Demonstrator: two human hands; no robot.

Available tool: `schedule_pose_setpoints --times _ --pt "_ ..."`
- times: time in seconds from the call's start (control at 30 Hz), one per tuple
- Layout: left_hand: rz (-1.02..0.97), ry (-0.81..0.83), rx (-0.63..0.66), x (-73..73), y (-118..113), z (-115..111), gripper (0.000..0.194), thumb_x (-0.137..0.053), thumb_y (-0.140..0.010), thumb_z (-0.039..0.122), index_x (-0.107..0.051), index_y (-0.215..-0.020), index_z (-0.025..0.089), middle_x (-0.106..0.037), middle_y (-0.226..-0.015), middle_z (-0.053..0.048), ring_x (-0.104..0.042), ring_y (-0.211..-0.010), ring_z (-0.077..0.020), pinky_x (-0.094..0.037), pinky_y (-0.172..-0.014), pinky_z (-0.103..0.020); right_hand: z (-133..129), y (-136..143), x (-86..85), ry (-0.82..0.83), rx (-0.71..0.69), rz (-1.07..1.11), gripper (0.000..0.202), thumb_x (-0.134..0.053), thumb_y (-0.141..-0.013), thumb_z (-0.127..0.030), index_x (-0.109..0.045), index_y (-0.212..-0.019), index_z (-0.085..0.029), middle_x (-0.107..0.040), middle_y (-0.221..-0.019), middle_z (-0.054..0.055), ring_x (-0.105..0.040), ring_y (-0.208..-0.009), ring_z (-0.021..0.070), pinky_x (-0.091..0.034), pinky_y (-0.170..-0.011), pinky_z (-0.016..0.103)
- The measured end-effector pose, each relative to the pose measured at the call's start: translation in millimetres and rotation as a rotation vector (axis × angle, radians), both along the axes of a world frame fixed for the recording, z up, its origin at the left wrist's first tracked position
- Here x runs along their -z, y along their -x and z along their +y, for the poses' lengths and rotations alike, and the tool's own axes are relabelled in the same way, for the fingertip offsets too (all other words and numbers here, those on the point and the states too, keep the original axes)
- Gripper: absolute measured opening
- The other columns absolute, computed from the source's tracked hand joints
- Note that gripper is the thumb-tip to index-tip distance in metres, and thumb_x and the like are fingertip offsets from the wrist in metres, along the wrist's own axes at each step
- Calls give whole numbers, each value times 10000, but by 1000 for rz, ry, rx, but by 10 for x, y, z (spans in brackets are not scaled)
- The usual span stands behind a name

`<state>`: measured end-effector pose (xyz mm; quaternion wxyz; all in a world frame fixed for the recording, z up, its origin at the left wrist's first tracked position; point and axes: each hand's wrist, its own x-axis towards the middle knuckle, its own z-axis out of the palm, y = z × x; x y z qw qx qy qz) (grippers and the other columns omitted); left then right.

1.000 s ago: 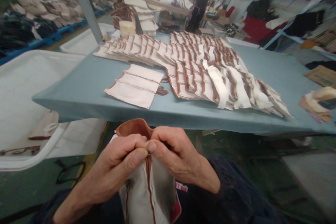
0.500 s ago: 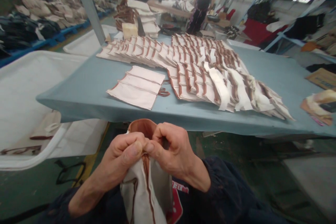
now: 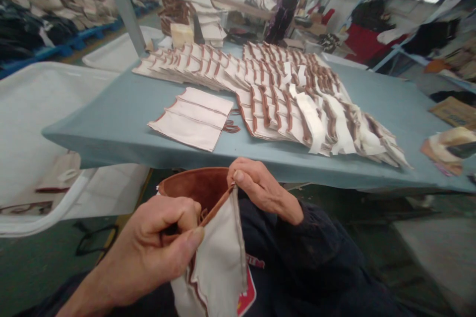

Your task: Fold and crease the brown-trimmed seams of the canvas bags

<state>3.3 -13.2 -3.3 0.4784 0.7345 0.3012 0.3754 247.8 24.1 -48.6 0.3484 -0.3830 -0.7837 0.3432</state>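
Note:
A cream fabric bag [image 3: 219,252] with a brown inner band hangs in front of my body, its mouth spread open. My left hand [image 3: 152,247] pinches the near rim between thumb and fingers. At the rim's right end, where a side seam runs down, my right hand [image 3: 260,185] is closed on the edge. Beyond the hands, a flat cream piece [image 3: 193,118] with dark seams lies on the blue-covered table [image 3: 111,114], brown loops sticking out at its right side.
Overlapping rows of cream pieces with brown edging [image 3: 267,109] cover the table's middle, white strips [image 3: 312,119] on some. White tubs [image 3: 40,109] stand at left. A cardboard piece [image 3: 455,111] lies at right. A person [image 3: 288,2] stands behind the table.
My hands have moved apart along the rim, the left toward me and left, the right up and right. The bag's mouth has opened wider and shows more brown lining.

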Motion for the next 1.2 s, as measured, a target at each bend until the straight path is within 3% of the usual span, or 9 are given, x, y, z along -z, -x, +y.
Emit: schedule_pose_setpoints --times 0.13,0.23,0.3,0.47,0.6,0.8,0.97,1.2 --pt "-173 -51 -61 43 84 1 466 -623 -1015 211 -395 -609 195 -345 -520 80 -324 -452 -82 -269 -459 -226 -1 -74 81 99 -3 90 629 -380 -1104 -688 -597 -778 -196 -583 -738 15 -536 -686 166 -440 -681 312" --pt "-269 45 -194 91 213 56 485 -651 -1040 320 -466 -608 200 -420 -540 57 -425 -483 -107 -364 -483 -234 -95 -115 -86 123 -69 98 433 -638 -1045 -555 -663 -835 -177 -628 -795 14 -535 -692 144 -436 -648 276" --pt "-250 57 -230 107 302 130 457 -684 -1023 352 -531 -619 202 -468 -560 48 -467 -512 -118 -400 -507 -234 -158 -129 -244 65 -124 115 295 -711 -1028 -413 -700 -865 -168 -668 -828 24 -560 -716 136 -441 -647 255" --pt "46 -148 -113 123 368 366 205 -651 -1026 327 -758 -892 214 -739 -814 13 -671 -710 -143 -496 -645 -195 -242 -92 -609 -53 -183 148 166 -707 -1040 -242 -704 -899 -156 -700 -826 27 -598 -762 131 -453 -694 245" --pt "124 -161 81 86 201 407 194 -642 -1025 319 -760 -918 209 -770 -856 13 -703 -768 -151 -524 -732 -205 -245 -17 -740 32 -239 168 157 -698 -1027 -223 -677 -887 -157 -648 -789 -11 -536 -687 100 -421 -644 224" --pt "113 -132 106 -28 8 354 102 -728 -966 285 -764 -930 197 -773 -873 11 -715 -814 -144 -539 -786 -200 -171 17 -604 310 -201 151 206 -665 -1004 -314 -621 -861 -171 -532 -719 -44 -445 -597 88 -353 -542 214" --pt "142 -34 176 -10 -19 393 151 -654 -978 203 -748 -862 182 -738 -761 29 -671 -678 -111 -511 -661 -163 -151 29 -480 365 -195 141 210 -673 -969 -324 -605 -841 -172 -510 -703 -52 -409 -589 83 -321 -533 214" --pt "200 -3 197 -17 -14 428 205 -626 -995 221 -768 -854 174 -711 -712 35 -624 -627 -95 -483 -617 -146 -109 54 -364 438 -208 191 233 -688 -948 -368 -600 -840 -180 -533 -721 -39 -435 -615 99 -328 -555 228"
